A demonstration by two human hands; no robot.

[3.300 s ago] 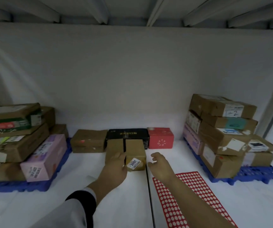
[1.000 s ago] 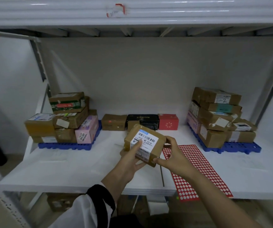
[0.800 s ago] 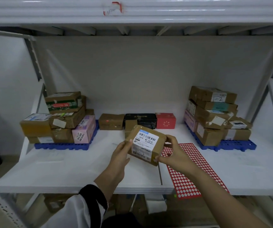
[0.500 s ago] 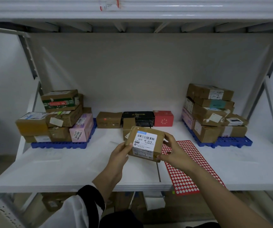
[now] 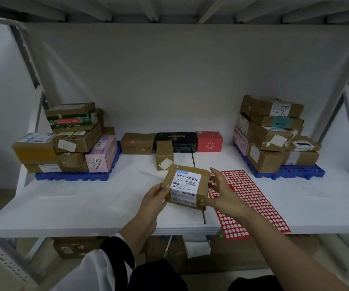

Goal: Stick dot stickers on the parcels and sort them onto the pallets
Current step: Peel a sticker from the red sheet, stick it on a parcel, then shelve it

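I held the parcel (image 5: 187, 186) label-up over the front of the shelf (image 5: 85, 202), just beside the sticker sheet (image 5: 253, 202), with my left hand (image 5: 155, 196) and right hand (image 5: 222, 192) each gripping one end. Best, I judged, to steady it left-handed and free the right to peel a dot. It sat lower and flatter than half a second earlier.

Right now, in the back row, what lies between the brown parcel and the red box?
A black box, seen in the head view, fills the gap between the brown parcel and the red box.
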